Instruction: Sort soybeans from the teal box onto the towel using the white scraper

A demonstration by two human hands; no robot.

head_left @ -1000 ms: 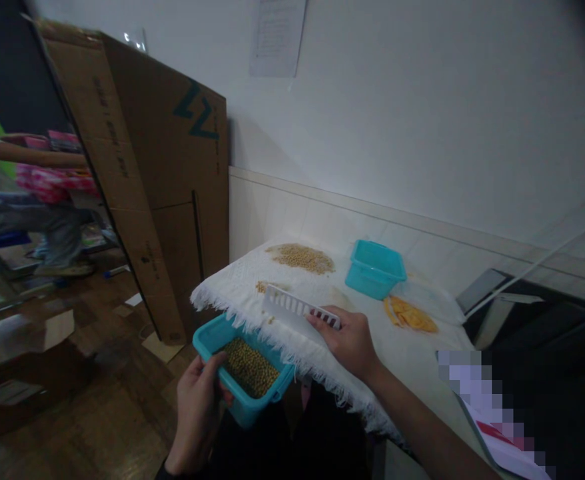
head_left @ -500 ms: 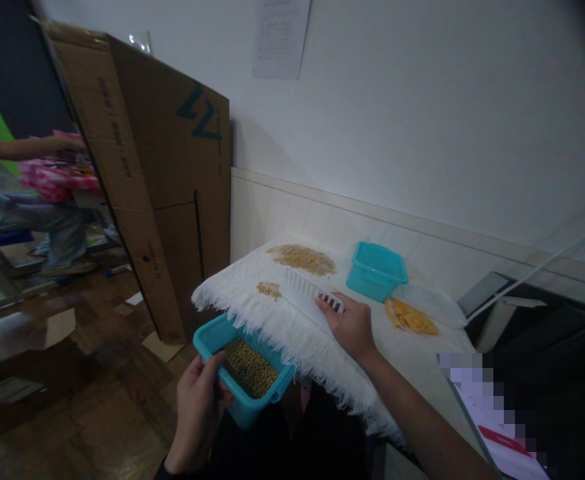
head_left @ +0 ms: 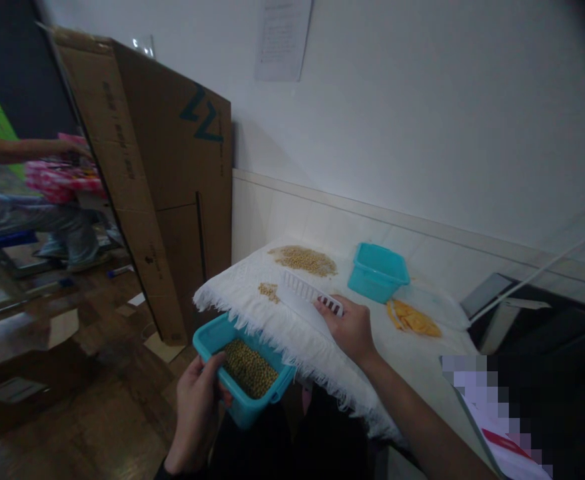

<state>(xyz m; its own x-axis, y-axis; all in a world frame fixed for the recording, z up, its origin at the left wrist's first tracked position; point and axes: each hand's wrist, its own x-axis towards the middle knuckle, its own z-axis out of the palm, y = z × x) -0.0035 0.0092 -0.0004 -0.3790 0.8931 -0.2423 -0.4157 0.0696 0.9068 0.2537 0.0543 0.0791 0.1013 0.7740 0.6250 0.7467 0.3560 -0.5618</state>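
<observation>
My left hand grips the near side of a teal plastic tub partly filled with tan beans, held just below the fringed edge of a white cloth on the table. My right hand holds a white slotted plastic scraper flat on the cloth, its far end beside a small heap of beans. A larger pile of beans lies further back on the cloth.
A second teal tub stands at the back of the cloth, with orange-yellow pieces lying beside it. A tall cardboard box leans at the left. Another person's arm reaches in at far left. A dark device sits right.
My right hand has slid the scraper away from the cloth's near edge toward the small heap of beans. The left hand and its tub have stayed put.
</observation>
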